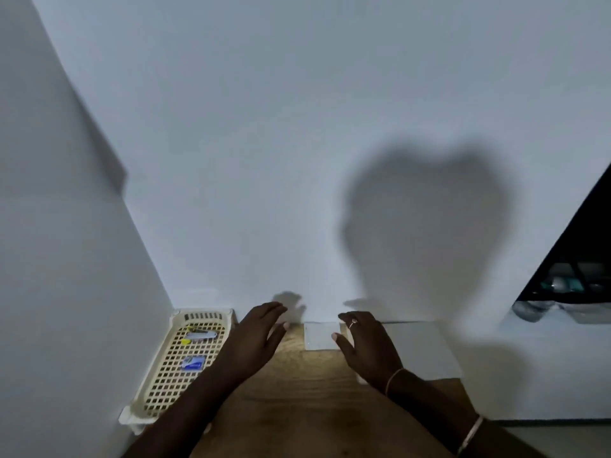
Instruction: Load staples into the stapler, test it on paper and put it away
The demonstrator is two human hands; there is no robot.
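Note:
A cream plastic basket (pixel 165 385) with a lattice floor stands at the left of the wooden table. Inside it lie a small silver stapler (pixel 201 335) near the far end and a blue staple box (pixel 192 362) in the middle. A small white sheet of paper (pixel 319 336) lies flat by the wall. My left hand (pixel 256 338) hovers between the basket and the paper, fingers spread, holding nothing. My right hand (pixel 367 345) hovers at the paper's right edge, open, with a ring on one finger.
White walls close in at the back and the left. A larger white sheet or board (pixel 420 348) lies to the right of my right hand. At the far right, a white ledge carries clear containers (pixel 535 309) below a dark opening.

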